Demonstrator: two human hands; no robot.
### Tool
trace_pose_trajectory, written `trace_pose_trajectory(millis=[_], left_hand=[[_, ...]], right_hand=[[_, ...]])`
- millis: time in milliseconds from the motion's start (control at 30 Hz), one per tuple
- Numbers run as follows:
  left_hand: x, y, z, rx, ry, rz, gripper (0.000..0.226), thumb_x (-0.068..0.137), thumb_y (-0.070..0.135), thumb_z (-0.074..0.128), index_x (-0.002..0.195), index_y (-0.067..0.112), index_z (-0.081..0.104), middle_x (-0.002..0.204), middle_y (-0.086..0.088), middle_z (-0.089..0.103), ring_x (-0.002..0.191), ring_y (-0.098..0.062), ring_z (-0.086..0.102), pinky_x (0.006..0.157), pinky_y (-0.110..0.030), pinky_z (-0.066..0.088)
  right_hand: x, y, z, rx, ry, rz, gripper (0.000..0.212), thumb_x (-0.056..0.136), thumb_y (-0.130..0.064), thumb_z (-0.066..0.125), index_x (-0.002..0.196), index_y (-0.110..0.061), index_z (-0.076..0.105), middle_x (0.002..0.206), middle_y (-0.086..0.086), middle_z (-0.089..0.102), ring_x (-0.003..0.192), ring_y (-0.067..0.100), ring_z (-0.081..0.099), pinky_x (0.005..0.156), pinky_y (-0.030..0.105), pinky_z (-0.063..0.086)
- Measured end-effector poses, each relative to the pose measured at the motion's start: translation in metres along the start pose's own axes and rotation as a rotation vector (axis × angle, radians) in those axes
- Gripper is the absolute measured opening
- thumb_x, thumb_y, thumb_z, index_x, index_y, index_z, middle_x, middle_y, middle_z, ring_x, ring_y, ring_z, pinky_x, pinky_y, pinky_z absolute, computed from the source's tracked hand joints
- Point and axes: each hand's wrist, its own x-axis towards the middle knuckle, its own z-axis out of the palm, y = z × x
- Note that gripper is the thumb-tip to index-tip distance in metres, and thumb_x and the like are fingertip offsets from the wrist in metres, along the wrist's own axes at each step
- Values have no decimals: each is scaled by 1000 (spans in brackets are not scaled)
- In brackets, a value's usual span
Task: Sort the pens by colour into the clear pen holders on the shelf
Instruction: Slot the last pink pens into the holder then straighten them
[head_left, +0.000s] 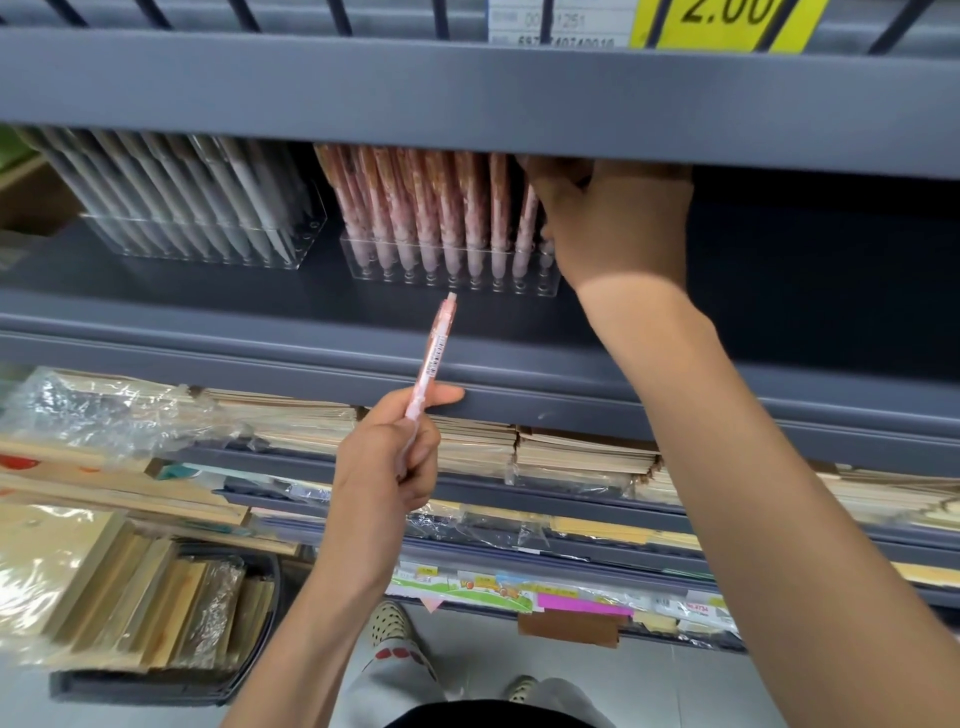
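Observation:
My left hand (387, 457) grips a pink pen (434, 353) by its lower end, tip pointing up toward the shelf. On the grey shelf (208, 312) stand two clear pen holders. The left holder (208, 244) is full of grey-white pens. The middle holder (452, 270) carries several pink pens (431, 208). My right hand (613, 218) reaches under the upper shelf at the right end of the pink holder, fingers curled among the tops of the pens there; what it holds is hidden by the shelf edge.
The upper shelf edge (467, 104) hangs low over the pen tops, with a yellow price tag (727, 21) above. Below are shelves of wrapped notebooks (582, 452) and paper stacks (104, 571). Dark room lies on the shelf right of the pink holder.

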Motion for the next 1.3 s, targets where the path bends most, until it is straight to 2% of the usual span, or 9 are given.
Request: trace_pose_trajectory(millis=[267, 400, 500, 633, 800, 933, 1067, 1167, 1300], left_hand=[[-8, -10, -7, 90, -46, 249, 38, 99, 14, 44, 130, 24, 64, 79, 4, 54, 49, -10, 37, 46, -16, 33], [-10, -9, -7, 98, -51, 336, 21, 102, 13, 46, 121, 12, 53, 93, -4, 67, 44, -16, 43, 44, -19, 37], [-13, -9, -7, 117, -59, 373, 13, 101, 13, 48, 113, 9, 51, 98, -8, 69, 43, -18, 46, 44, -21, 38], [-15, -10, -4, 119, -58, 377, 13, 97, 15, 56, 110, 14, 55, 97, -5, 72, 43, -18, 47, 42, -24, 38], [-16, -3, 4, 198, -64, 400, 19, 93, 9, 63, 108, 19, 58, 97, -4, 75, 47, -17, 54, 47, -23, 45], [-10, 11, -8, 523, 39, 584, 15, 96, 22, 62, 110, 24, 66, 98, 8, 71, 82, -13, 66, 73, -26, 52], [19, 12, -42, 1087, 217, 827, 31, 99, 26, 52, 122, 8, 64, 128, -4, 62, 129, -25, 51, 112, -45, 33], [34, -6, -54, 1324, 286, 833, 45, 102, 31, 42, 134, 4, 58, 140, -15, 55, 136, -34, 44, 118, -50, 22], [49, -23, -59, 1322, 382, 983, 45, 102, 32, 41, 133, 5, 59, 138, -16, 56, 133, -34, 47, 117, -47, 23]], right_hand=[[-2, 4, 4, 168, -51, -10, 40, 94, -40, 57, 120, -10, 63, 120, 11, 66, 112, 34, 61, 100, 46, 45], [-23, 11, -7, 349, 28, 17, 16, 86, -32, 68, 90, -16, 71, 76, 2, 72, 73, 27, 70, 79, 48, 55], [-50, 13, -15, 563, -142, 97, 7, 84, -27, 72, 77, -25, 70, 64, -4, 69, 49, 15, 64, 55, 33, 55], [-81, 14, -22, 621, -436, 79, 7, 85, -26, 74, 84, -19, 76, 70, 2, 72, 53, 15, 65, 53, 24, 52], [-99, 12, -24, 748, -452, 88, 10, 84, -13, 74, 91, -6, 73, 75, 8, 73, 60, 18, 69, 58, 26, 56], [-93, 15, -34, 865, -307, 126, 6, 90, -11, 66, 94, -6, 67, 81, 6, 75, 73, 21, 73, 67, 28, 59], [-77, 22, -47, 812, 138, 70, 21, 85, 0, 54, 88, -19, 62, 80, -3, 73, 76, 22, 73, 71, 34, 60], [-68, 27, -46, 678, 332, 1, 24, 86, -1, 51, 91, -24, 59, 80, -10, 71, 79, 19, 72, 77, 43, 59], [-59, 28, -36, 391, 339, -110, 11, 94, -18, 56, 102, -12, 61, 89, -6, 70, 84, 21, 69, 80, 46, 54]])
